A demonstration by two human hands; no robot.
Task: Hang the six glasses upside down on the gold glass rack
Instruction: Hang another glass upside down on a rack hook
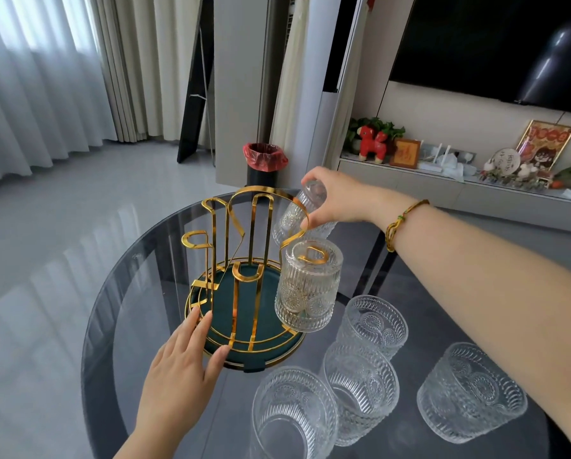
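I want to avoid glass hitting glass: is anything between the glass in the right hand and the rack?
Nothing visible blocks it. The right hand holds the tilted glass at the far side of the gold rack. The nearest thing is the hung glass, just below and nearer the camera, so clearance there looks tight.

- The glass rack (241, 233) is shiny gold with a dark green base.
- The glasses (307, 286) are clear, with lines and round flower shapes.
- The table (138, 293) is smoky grey glass.
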